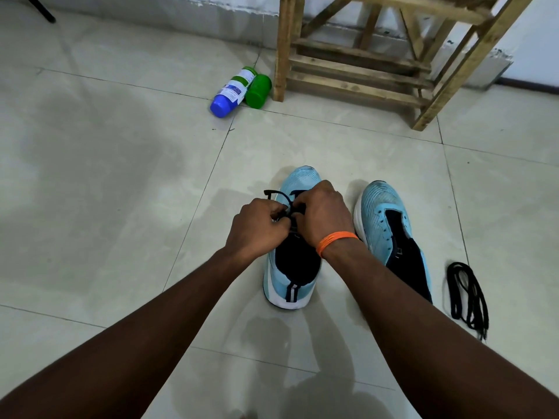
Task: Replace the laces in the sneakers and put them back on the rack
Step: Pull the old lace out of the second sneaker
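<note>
At frame centre, our left hand (257, 228) and right hand (322, 211) pinch the black lace (279, 196) over the sneaker (295, 267), fingers closed, to thread it.

The hands (257, 228) (323, 213) hide the left sneaker's (298, 276) eyelets and most of its lace (279, 196). The frame's top edge cuts off the wooden rack (357, 74).

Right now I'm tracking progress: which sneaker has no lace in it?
The right-hand sneaker: its eyelets are bare. Both hands work a black lace on the other sneaker.
</note>
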